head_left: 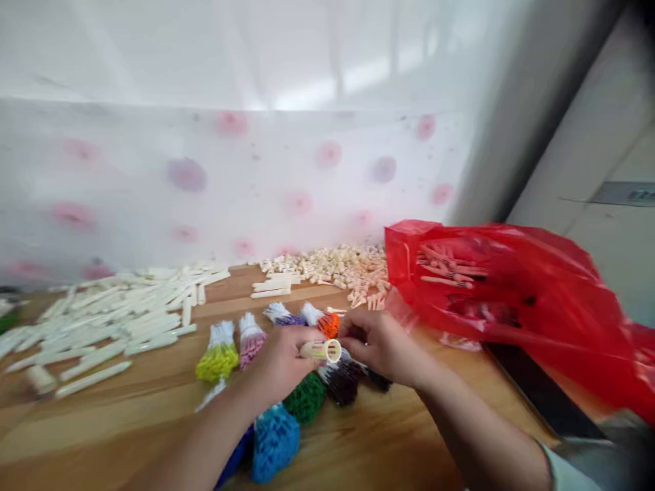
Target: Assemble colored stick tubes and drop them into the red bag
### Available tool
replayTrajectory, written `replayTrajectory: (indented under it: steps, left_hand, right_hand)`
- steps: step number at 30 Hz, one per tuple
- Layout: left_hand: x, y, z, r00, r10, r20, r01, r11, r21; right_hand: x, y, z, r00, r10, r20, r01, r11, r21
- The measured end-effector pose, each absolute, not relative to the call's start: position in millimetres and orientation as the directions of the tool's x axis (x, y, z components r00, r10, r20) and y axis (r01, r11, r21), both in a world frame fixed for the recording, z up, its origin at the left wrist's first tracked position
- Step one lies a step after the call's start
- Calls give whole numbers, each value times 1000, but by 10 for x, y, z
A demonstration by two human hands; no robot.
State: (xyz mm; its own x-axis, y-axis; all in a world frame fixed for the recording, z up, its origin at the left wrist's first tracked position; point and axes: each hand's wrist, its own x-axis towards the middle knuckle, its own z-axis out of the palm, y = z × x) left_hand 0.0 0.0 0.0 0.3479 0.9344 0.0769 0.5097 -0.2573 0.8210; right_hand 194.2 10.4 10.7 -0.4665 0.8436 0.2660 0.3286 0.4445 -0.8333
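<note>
On the counter, a red bag lies at right. Long white pieces spread at left; small cream pieces pile up at the back. Coloured bundles — yellow, pink, blue, green — lie in the middle. The right hand curls beside an orange bundle; I cannot tell whether it grips anything. The left hand pinches a hollow cream tube — above the bundles, open end facing the camera.

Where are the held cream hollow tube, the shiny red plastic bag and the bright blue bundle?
Held cream hollow tube (pixel 316 350), head view: its side wall.
Shiny red plastic bag (pixel 552 293), head view: its side.
Bright blue bundle (pixel 276 443), head view: its blue end.
</note>
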Motion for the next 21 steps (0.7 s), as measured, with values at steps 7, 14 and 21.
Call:
replayTrajectory:
  steps: [7, 14, 21]
  left_hand:
    - [-607, -178, -209, 179, 970, 165, 259, -209, 943]
    - [-840, -198, -437, 104, 976, 192, 157, -206, 966]
    - [-857, -219, -437, 159, 966, 201, 137, -224, 965]
  right_hand:
    - [1192, 136, -82, -534, 811, 239, -299, 83, -951]
    - [921, 128, -193, -481, 824, 299, -283, 177, -943]
    - [932, 124, -257, -444, 731, 518, -200, 482, -853]
